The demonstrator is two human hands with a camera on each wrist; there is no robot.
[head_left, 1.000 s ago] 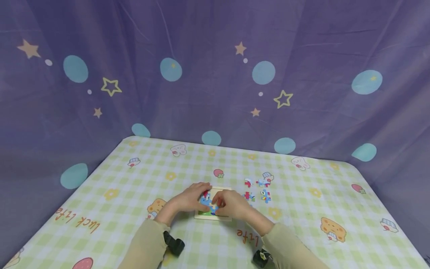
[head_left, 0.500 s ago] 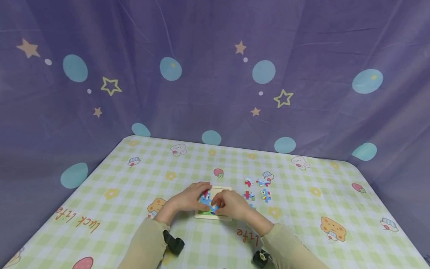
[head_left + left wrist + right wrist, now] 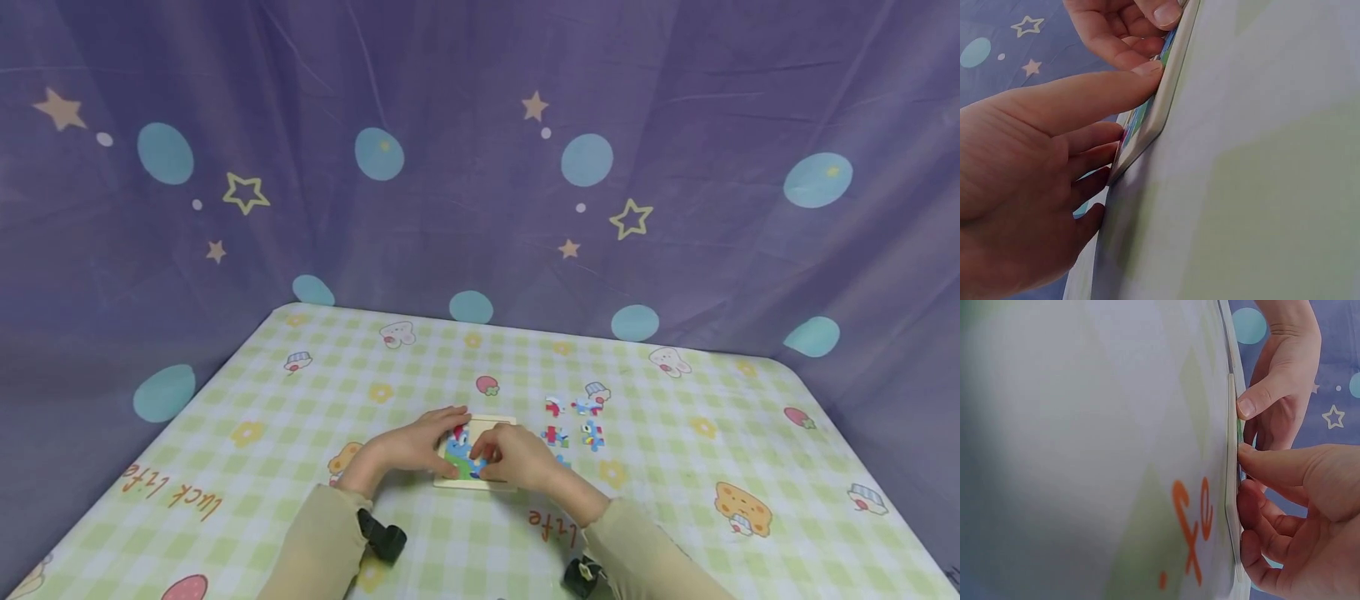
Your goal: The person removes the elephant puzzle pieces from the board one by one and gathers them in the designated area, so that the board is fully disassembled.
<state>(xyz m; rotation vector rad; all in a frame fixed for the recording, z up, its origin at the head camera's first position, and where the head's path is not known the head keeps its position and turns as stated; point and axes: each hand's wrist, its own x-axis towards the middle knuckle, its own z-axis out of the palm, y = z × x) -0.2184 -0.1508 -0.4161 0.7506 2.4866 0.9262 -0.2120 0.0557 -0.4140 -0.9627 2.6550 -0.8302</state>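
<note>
A small wooden jigsaw tray (image 3: 476,487) lies flat on the table, its left part filled with blue, green and red picture pieces (image 3: 459,450). My left hand (image 3: 408,446) holds the tray's left side, fingers along the edge and thumb reaching over the near rim. In the left wrist view, that thumb (image 3: 1141,78) rests on the picture beside the rim. Over the tray's right part, my right hand (image 3: 521,457) has bent fingers and pinches a puzzle piece against the picture, mostly hidden by the fingertips. The right thumb (image 3: 1257,456) is right at the rim in the right wrist view.
Several loose puzzle pieces lie right of the tray, among them a red and white one (image 3: 555,407), a red one (image 3: 556,436) and a blue one with an eye (image 3: 592,435). A checked cloth (image 3: 300,450) covers the table; a purple curtain (image 3: 465,225) hangs behind.
My left thumb has slid slightly toward the near rim, uncovering more of the green and blue picture. The left forearm has shifted a little left. My right hand stays in place.
</note>
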